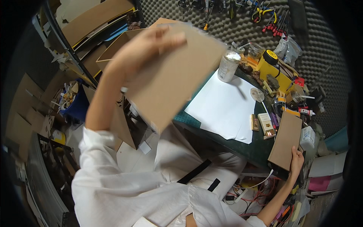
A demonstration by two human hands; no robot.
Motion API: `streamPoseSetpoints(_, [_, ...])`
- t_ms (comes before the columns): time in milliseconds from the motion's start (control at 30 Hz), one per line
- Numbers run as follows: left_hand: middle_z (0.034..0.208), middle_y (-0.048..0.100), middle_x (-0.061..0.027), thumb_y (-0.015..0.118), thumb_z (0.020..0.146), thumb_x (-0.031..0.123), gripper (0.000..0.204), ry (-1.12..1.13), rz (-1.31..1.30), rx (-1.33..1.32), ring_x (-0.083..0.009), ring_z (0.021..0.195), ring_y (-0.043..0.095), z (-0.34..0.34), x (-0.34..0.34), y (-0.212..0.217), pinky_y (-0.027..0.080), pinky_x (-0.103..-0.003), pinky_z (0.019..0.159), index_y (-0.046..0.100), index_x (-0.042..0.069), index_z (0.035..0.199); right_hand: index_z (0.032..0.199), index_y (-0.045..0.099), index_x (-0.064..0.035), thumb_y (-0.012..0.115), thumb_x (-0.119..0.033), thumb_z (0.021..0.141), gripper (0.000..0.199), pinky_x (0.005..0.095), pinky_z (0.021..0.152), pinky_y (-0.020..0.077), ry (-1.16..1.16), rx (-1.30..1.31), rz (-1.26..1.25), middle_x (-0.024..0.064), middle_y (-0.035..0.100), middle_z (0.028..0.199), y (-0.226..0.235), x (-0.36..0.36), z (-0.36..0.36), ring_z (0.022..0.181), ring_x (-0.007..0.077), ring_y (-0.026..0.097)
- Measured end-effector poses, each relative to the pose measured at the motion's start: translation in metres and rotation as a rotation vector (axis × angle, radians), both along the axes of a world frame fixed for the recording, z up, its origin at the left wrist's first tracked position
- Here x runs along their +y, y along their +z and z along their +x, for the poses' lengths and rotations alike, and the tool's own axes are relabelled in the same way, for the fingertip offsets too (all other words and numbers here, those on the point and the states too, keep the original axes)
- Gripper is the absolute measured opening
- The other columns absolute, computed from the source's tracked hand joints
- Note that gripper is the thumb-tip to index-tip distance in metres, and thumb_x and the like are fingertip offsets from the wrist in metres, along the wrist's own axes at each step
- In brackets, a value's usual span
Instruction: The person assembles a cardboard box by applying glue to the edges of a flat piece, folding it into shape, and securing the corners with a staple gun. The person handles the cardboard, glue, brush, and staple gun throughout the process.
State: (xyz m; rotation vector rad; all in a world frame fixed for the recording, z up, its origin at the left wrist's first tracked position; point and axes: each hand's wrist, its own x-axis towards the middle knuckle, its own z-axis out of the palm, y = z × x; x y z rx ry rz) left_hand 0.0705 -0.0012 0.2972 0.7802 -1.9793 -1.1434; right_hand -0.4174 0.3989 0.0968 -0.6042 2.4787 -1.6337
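My left hand (160,41), slightly blurred, is closed on the upper left part of a large flat brown cardboard sheet (179,75). The sheet is raised and tilted over the left side of the desk, hiding what lies behind it. At the desk's right corner, my right hand (297,160) grips the edge of a smaller brown cardboard piece (286,138), its fingertips along the right side. Between the two pieces lies white paper (223,109), with a cloudy, foil-topped jar (228,66) standing at its far edge.
Right of the paper are a round-headed spoon-like tool (258,95), a small box (266,125) and a white bottle (307,138). A yellow container (270,66) stands among clutter at the back. Left of the desk are a blue bin (77,104) and an open cardboard box (117,47).
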Motion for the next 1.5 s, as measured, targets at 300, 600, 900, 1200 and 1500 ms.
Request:
streamPoseSetpoints(300, [0.102,0.066,-0.016,0.066,0.087,0.05,0.068,0.2,-0.318,-0.638,-0.0153,0.096,0.064,-0.013,-0.119,0.025,0.051,-0.029,0.082,0.057,-0.005,0.126,0.071,0.058,-0.0029,0.069,-0.032,0.09,0.037,0.0243,0.063,0.038,0.082,0.045,0.063,-0.0016,0.052,0.069,0.004,-0.002,-0.009,0.067,0.0076,0.044])
streamPoseSetpoints(600, [0.132,0.053,-0.0235,0.053,0.074,0.081,0.103,-0.05,-0.372,-1.036,-0.0318,0.119,0.053,-0.01,-0.103,0.037,0.049,-0.043,0.089,0.046,0.002,0.14,0.079,0.062,-0.0021,0.065,-0.027,0.092,0.028,0.0234,0.07,0.0403,0.13,-0.01,-0.08,-0.0019,0.057,0.076,0.031,-0.015,0.019,0.074,0.008,0.049])
streamPoseSetpoints(900, [0.126,0.054,-0.0279,0.072,0.067,0.066,0.102,-0.027,-0.439,-1.0,-0.0381,0.121,0.053,-0.021,-0.081,0.036,0.042,-0.045,0.102,0.044,-0.001,0.138,0.08,0.059,-0.006,0.065,-0.023,0.093,0.023,0.0187,0.065,0.0391,0.161,-0.085,-0.262,-0.0022,0.06,0.077,0.066,-0.011,0.055,0.069,0.003,0.05])
streamPoseSetpoints(1200, [0.117,0.058,-0.0222,0.078,0.068,0.059,0.096,-0.038,-0.921,-0.538,-0.031,0.111,0.058,-0.004,-0.093,0.054,0.048,-0.042,0.095,0.042,0.008,0.141,0.081,0.054,-0.0069,0.064,-0.024,0.094,0.024,0.0161,0.061,0.0362,0.257,-0.038,-0.271,-0.004,0.058,0.072,0.077,-0.028,0.106,0.065,0.0005,0.047])
streamPoseSetpoints(1500, [0.139,0.035,-0.0185,0.089,0.051,0.018,0.121,-0.352,-1.001,-0.462,-0.0366,0.128,0.038,-0.048,0.127,-0.021,0.032,-0.049,0.104,0.019,0.005,0.15,0.079,0.05,-0.0081,0.061,-0.018,0.095,0.022,0.0166,0.056,0.0289,0.384,-0.155,-0.214,-0.0077,0.048,0.067,0.07,-0.062,0.155,0.061,-0.001,0.037])
